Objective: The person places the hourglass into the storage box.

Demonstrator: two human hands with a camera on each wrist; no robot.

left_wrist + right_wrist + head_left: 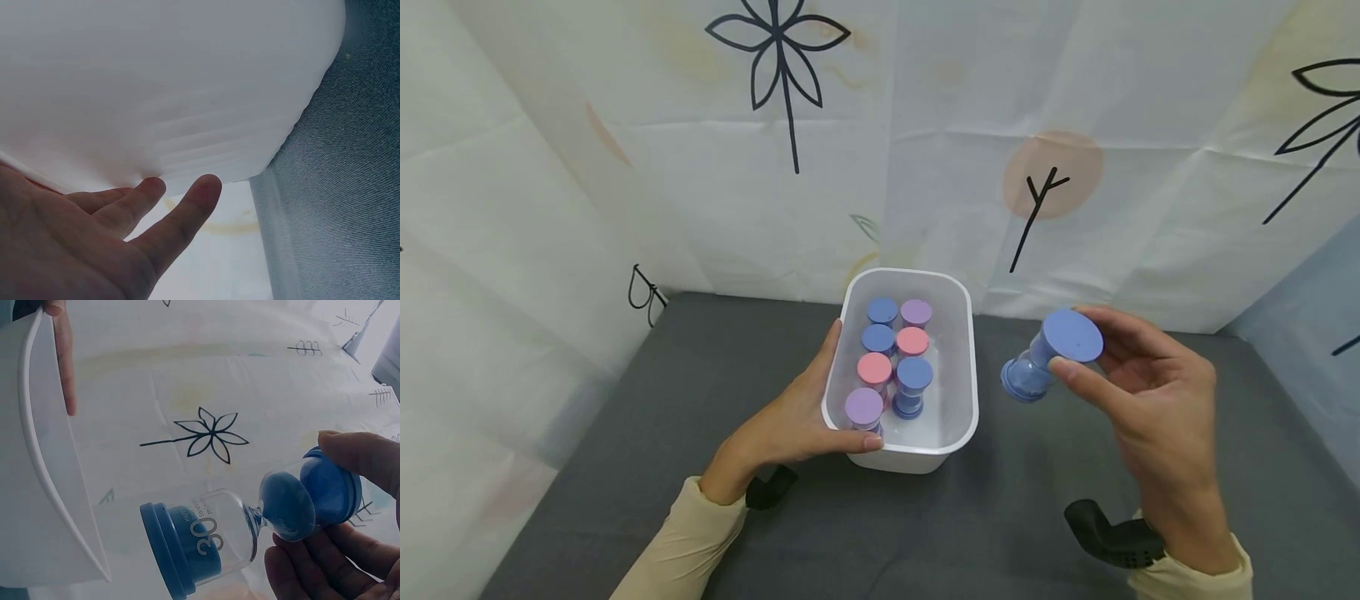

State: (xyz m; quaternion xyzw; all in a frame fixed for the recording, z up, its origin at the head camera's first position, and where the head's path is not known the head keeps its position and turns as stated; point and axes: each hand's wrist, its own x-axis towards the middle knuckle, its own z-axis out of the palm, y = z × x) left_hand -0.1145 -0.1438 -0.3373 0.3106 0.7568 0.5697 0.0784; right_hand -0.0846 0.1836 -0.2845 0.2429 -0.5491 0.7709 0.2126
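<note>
To the right of the white bin, above the grey table surface, we see the right hand holding a blue sand timer tilted on its side, thumb and fingertips pinching its near end cap while the far cap points towards the bin. From the right wrist view the blue sand timer shows a clear glass bulb printed with "30", and blue sand fills the bulb nearest the fingers. The left hand lies against the bin's left wall with fingers nearly straight and the thumb laid along the near rim, so it steadies the bin rather than clasping it; the left wrist view shows those straight fingers pressed to the white wall. Inside the bin stand seven more timers upright in two rows, capped in blue, pink and purple. White sheets printed with black flowers hang behind the table.
</note>
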